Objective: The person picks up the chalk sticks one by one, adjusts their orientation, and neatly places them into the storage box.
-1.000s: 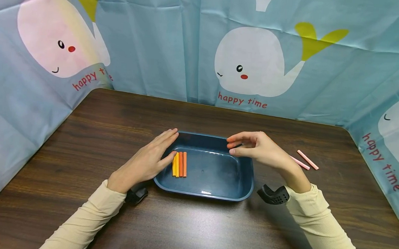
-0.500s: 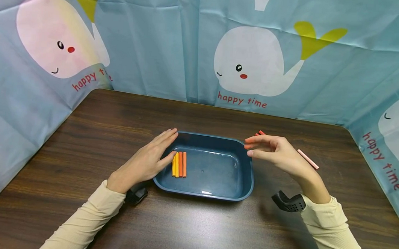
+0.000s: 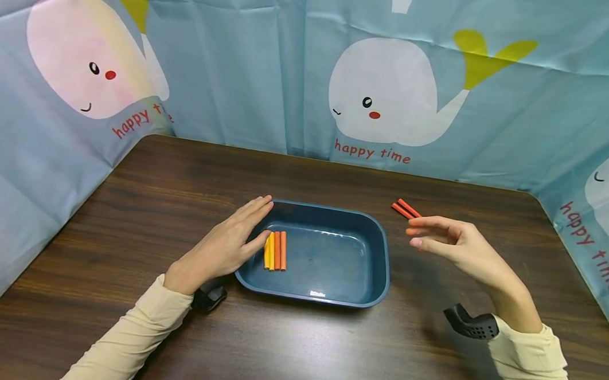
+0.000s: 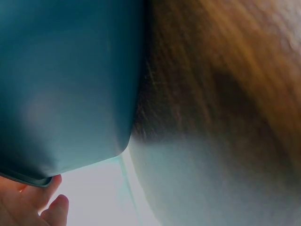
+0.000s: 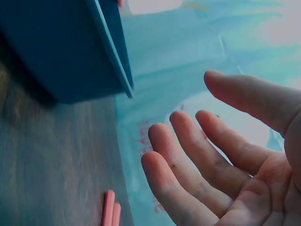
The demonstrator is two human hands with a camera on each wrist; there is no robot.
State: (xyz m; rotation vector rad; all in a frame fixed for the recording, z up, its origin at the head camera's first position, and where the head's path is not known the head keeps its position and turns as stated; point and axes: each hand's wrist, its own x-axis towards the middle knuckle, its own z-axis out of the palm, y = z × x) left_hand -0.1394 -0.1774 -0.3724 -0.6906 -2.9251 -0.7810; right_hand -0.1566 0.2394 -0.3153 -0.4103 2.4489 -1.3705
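A blue plastic tub (image 3: pixel 309 296) stands on the table, with several yellow and orange sticks (image 3: pixel 275 251), like chalk or crayons, side by side at its left end. My left hand (image 3: pixel 221 246) rests at the tub's left rim, fingers extended along the back left corner and thumb over the inside near the yellow sticks. In the left wrist view, fingertips (image 4: pixel 54 188) touch the rim from outside. My right hand (image 3: pixel 451 241) hovers right of the tub, holding nothing, thumb and fingers apart and gently bent. Just beyond its fingertips lie two red sticks (image 3: pixel 408 209).
The brown wooden table (image 3: pixel 296 350) extends around the tub. A blue curtain (image 3: pixel 238 83) with whale prints hangs along the back and sides. A black wrist mount (image 3: pixel 470 322) sits under the right sleeve, another (image 3: pixel 208 297) under the left.
My right hand has moved right, from over the tub's right rim to above the table. The red sticks have come into view; the pink sticks are now hidden behind that hand. My left hand stays put.
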